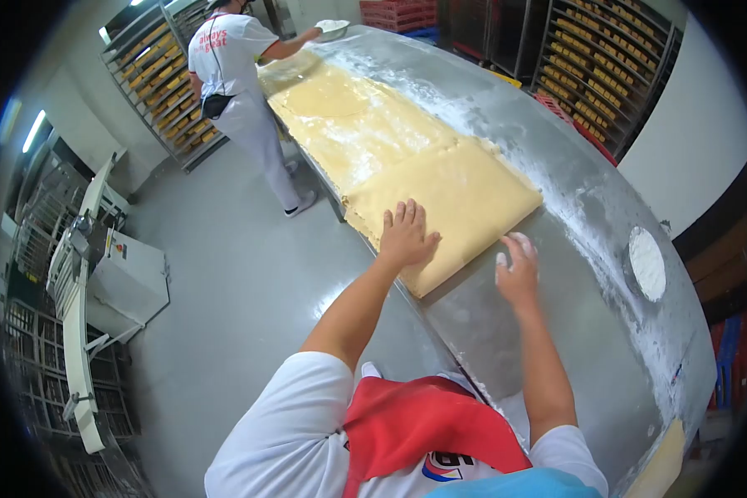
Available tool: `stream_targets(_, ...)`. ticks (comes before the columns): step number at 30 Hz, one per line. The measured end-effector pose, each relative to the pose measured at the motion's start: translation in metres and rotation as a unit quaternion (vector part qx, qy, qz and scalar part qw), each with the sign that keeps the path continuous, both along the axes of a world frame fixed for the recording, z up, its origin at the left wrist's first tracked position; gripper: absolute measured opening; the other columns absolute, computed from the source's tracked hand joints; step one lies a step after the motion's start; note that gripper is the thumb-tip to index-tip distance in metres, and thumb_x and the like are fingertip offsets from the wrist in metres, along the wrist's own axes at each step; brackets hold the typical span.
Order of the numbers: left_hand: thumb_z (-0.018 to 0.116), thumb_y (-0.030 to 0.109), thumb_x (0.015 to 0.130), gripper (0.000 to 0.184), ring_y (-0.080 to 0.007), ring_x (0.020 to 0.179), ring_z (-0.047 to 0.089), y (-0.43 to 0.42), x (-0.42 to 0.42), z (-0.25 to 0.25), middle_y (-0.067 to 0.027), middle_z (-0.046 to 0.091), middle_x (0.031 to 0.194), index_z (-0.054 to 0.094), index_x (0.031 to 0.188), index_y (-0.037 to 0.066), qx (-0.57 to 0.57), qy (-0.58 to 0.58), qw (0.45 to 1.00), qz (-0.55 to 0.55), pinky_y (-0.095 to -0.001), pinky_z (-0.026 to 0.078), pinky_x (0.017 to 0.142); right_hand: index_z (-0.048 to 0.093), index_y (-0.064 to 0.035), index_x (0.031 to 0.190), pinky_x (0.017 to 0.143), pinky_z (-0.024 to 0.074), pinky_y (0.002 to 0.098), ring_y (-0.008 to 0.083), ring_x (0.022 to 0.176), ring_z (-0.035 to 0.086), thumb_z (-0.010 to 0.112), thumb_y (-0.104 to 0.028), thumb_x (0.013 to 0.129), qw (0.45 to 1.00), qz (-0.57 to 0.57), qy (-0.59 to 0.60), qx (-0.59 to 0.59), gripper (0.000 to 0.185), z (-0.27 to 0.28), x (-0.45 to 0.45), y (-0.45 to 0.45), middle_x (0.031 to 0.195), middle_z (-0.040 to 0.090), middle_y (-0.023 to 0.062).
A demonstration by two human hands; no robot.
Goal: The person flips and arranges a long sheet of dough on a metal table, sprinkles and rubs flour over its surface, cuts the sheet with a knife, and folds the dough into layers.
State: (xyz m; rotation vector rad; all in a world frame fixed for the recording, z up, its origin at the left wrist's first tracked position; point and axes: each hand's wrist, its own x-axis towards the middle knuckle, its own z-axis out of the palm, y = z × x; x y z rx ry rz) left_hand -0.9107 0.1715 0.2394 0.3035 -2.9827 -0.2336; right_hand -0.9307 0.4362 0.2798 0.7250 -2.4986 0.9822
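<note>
A long sheet of pale yellow dough lies on the metal table, its near part folded over into a thicker slab. My left hand rests flat on the slab near its left edge, fingers spread. Beside the slab's near right corner is my right hand, fingers apart and dusted with flour, holding nothing; whether a fingertip touches the dough edge I cannot tell. White flour is streaked along the table right of the dough.
A bowl of flour stands at the right edge. At the table's far left end a co-worker reaches toward another bowl. Racks of trays stand behind. A dough piece lies at the near right edge.
</note>
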Motion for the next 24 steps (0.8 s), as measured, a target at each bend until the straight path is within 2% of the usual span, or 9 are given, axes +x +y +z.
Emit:
stream_targets(5,0.052,0.043,0.09,0.054,-0.0379,0.134,0.035,-0.05,0.068,0.005,-0.0172,0.042,0.145,0.053,0.126,0.003,0.048,0.089,0.993,-0.058,-0.0526,0.023,0.112,0.059,-0.0037,0.117,0.105,0.0358,0.0455,0.0365,0.121,0.047,0.059,-0.013,0.083,0.998,0.019,-0.028,0.051,0.035,-0.005,0.019,-0.044,0.128,0.053,0.0184)
stream_targets(8,0.064,0.028,0.085,0.038,-0.0365,0.125,0.046,-0.113,0.151,-0.048,-0.0162,0.051,0.136,0.061,0.116,0.006,0.085,0.183,0.978,0.056,-0.0466,0.034,0.107,0.059,-0.0037,0.118,0.106,0.0351,0.0464,0.0368,0.121,0.046,0.059,-0.014,0.083,0.996,0.03,-0.03,0.074,0.037,-0.015,0.017,-0.059,0.128,0.052,0.019)
stream_targets(11,0.057,0.033,0.09,0.037,-0.0391,0.118,0.052,-0.206,0.293,-0.175,-0.0238,0.059,0.122,0.065,0.111,0.003,0.08,0.051,0.971,0.217,-0.0477,0.039,0.102,0.058,-0.0041,0.12,0.106,0.0348,0.0467,0.037,0.122,0.046,0.06,-0.015,0.083,0.996,0.032,-0.013,0.087,0.039,-0.017,0.013,-0.079,0.128,0.053,0.0187)
stream_targets(13,0.054,0.039,0.09,0.044,-0.0443,0.101,0.06,-0.238,0.401,-0.218,-0.0302,0.063,0.104,0.066,0.1,-0.003,0.161,-0.214,0.911,0.314,-0.0501,0.047,0.09,0.058,-0.0044,0.12,0.106,0.0347,0.0468,0.0371,0.122,0.046,0.06,-0.016,0.083,0.995,0.032,-0.005,0.09,0.039,-0.014,0.007,-0.098,0.128,0.053,0.0183)
stream_targets(16,0.05,0.051,0.089,0.059,-0.0379,0.122,0.051,-0.24,0.549,-0.245,-0.0221,0.056,0.128,0.064,0.117,0.001,0.155,-0.467,0.824,0.28,-0.0443,0.041,0.104,0.055,-0.0061,0.125,0.108,0.0332,0.0475,0.0372,0.126,0.043,0.058,-0.021,0.085,0.99,0.059,-0.024,0.124,0.043,-0.01,-0.004,-0.135,0.133,0.05,0.0178)
stream_targets(19,0.052,0.05,0.088,0.06,-0.036,0.126,0.048,-0.211,0.645,-0.26,-0.0224,0.055,0.13,0.062,0.119,0.0,0.241,-0.493,0.72,0.424,-0.0413,0.037,0.108,0.051,-0.0086,0.131,0.111,0.0291,0.0498,0.0366,0.131,0.038,0.055,-0.028,0.089,0.98,0.053,-0.034,0.191,0.047,-0.018,-0.022,-0.176,0.139,0.044,0.0175)
stream_targets(21,0.052,0.046,0.09,0.056,-0.0359,0.116,0.057,-0.188,0.683,-0.273,-0.0226,0.062,0.12,0.063,0.118,-0.001,0.33,-0.412,0.661,0.534,-0.0443,0.048,0.096,0.047,-0.0108,0.136,0.112,0.0255,0.0517,0.0363,0.134,0.035,0.051,-0.033,0.092,0.961,0.025,-0.042,0.27,0.049,-0.023,-0.033,-0.197,0.145,0.038,0.0169)
stream_targets(23,0.05,0.042,0.092,0.053,-0.0336,0.102,0.063,-0.15,0.652,-0.207,-0.0201,0.067,0.106,0.062,0.118,-0.002,0.414,-0.353,0.584,0.603,-0.043,0.057,0.076,0.047,-0.0113,0.136,0.112,0.0248,0.0519,0.0364,0.134,0.035,0.05,-0.033,0.093,0.958,0.023,-0.047,0.281,0.049,-0.029,-0.046,-0.211,0.145,0.038,0.0171)
stream_targets(24,0.05,0.041,0.093,0.052,-0.0325,0.099,0.063,-0.147,0.66,-0.221,-0.0193,0.067,0.107,0.061,0.12,-0.002,0.407,-0.393,0.625,0.539,-0.0418,0.057,0.072,0.047,-0.0119,0.137,0.112,0.0242,0.0522,0.0364,0.134,0.035,0.049,-0.033,0.093,0.955,0.016,-0.054,0.291,0.049,-0.031,-0.051,-0.216,0.145,0.038,0.0173)
